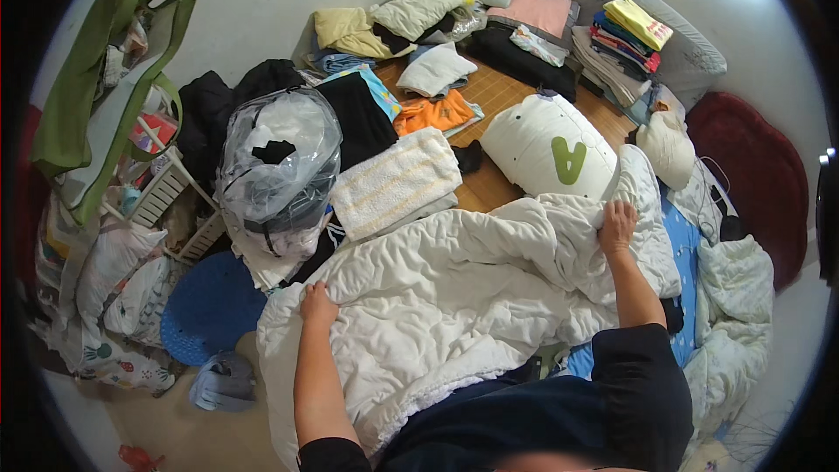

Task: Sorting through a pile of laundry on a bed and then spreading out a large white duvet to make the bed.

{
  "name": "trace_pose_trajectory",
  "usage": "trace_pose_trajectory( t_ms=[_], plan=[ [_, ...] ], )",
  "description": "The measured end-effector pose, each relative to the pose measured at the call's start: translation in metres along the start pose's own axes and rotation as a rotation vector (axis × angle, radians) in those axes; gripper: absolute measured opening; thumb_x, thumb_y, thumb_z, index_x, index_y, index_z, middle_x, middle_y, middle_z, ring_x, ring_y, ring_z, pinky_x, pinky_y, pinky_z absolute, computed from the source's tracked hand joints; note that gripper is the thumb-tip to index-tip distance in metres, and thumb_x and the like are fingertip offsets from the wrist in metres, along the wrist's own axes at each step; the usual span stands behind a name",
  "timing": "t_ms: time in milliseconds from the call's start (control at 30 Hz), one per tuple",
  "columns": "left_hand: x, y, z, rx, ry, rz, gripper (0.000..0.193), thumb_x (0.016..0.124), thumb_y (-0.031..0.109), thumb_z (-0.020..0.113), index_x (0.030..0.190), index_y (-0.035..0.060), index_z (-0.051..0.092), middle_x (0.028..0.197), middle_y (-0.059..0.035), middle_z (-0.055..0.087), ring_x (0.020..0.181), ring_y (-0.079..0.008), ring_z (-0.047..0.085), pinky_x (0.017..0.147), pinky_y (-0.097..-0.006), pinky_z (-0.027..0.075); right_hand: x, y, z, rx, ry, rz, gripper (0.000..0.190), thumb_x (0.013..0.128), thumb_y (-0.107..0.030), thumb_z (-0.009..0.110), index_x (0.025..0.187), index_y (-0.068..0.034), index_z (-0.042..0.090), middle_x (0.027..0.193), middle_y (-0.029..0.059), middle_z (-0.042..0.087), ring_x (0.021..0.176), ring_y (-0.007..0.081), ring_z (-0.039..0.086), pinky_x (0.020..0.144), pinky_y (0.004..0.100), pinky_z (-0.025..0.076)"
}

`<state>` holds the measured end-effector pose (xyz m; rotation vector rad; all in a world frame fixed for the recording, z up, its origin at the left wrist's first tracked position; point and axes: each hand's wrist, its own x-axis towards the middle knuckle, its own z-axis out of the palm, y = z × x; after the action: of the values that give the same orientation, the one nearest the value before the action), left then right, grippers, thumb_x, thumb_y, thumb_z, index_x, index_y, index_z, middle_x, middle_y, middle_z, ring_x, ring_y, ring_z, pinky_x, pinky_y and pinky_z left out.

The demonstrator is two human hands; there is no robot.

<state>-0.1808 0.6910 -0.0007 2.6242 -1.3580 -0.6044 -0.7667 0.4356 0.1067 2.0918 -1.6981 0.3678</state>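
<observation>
A white quilt (452, 282) lies spread and wrinkled before me, reaching up to my body. My left hand (319, 305) grips its left edge, fingers curled over the cloth. Farther right, my right hand (617, 226) clutches a bunched fold near the quilt's upper right corner. Just beyond that fold rests a plump white bundle (550, 144) with a green letter patch. A folded white towel with pale yellow stripes (396, 183) touches the quilt's far edge. Under the quilt's right side shows a blue patterned sheet (685, 282).
Left stand a clear plastic bag of textiles (278, 157), a white plastic basket (160, 193), a blue round stool (213, 308) and a green fabric bag (111, 78). Folded clothes, including an orange garment (436, 115), cover the bamboo mat (501, 88). A dark red cushion (750, 183) leans right.
</observation>
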Motion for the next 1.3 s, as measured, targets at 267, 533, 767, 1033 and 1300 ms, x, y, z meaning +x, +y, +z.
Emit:
trace_pose_trajectory(
  t_ms=[267,533,767,1033,1300],
  plan=[
    [-0.066,0.014,-0.049,-0.188,0.456,0.138,0.039,0.064,0.008,0.070,0.099,0.0086,0.054,0.099,-0.0132,0.056,0.093,-0.0363,0.056,0.077,-0.0424,0.046,0.066,0.079,-0.068,0.045,0.537,0.196,0.018,0.079,-0.006,0.052,0.096,-0.006,0.057,0.097,0.0146,0.059,0.093,0.0339,0.053,0.081,0.0415,0.042],
    [-0.073,0.082,-0.129,-0.278,0.836,0.166,0.040,0.065,0.001,0.064,0.103,0.0052,0.052,0.103,-0.0139,0.055,0.094,-0.0363,0.055,0.079,-0.0400,0.045,0.233,0.125,-0.133,-0.091,1.025,0.021,0.019,0.085,-0.012,0.050,0.100,-0.006,0.059,0.096,0.0109,0.062,0.089,0.0309,0.060,0.075,0.0417,0.048],
    [-0.076,0.077,0.006,-0.171,0.545,-0.008,0.096,0.073,0.023,0.071,0.146,0.0081,0.011,0.146,-0.0265,0.014,0.130,-0.0427,0.028,0.106,-0.0477,0.028,0.201,-0.014,0.007,-0.131,0.079,0.285,0.075,0.076,-0.035,0.068,0.140,-0.021,0.032,0.151,0.0165,0.018,0.136,0.0362,0.023,0.102,0.0618,0.025],
    [-0.113,0.058,0.050,-0.045,0.090,0.105,0.064,0.080,0.048,0.059,0.128,0.0069,0.049,0.138,-0.0156,0.040,0.130,-0.0343,0.029,0.109,-0.0490,0.016,0.041,-0.019,0.068,-0.008,-0.155,0.116,0.064,0.085,-0.038,0.048,0.142,-0.015,0.032,0.149,0.0183,0.022,0.138,0.0353,0.019,0.110,0.0562,0.011],
    [-0.124,0.067,0.041,0.088,-0.185,0.146,0.071,0.080,0.051,0.059,0.136,0.0102,0.042,0.144,-0.0154,0.033,0.135,-0.0325,0.024,0.111,-0.0498,0.010,0.000,-0.003,0.022,0.408,0.253,0.115,0.020,0.077,-0.019,0.062,0.091,-0.006,0.064,0.095,0.0106,0.062,0.092,0.0320,0.056,0.083,0.0398,0.043]
  ],
)
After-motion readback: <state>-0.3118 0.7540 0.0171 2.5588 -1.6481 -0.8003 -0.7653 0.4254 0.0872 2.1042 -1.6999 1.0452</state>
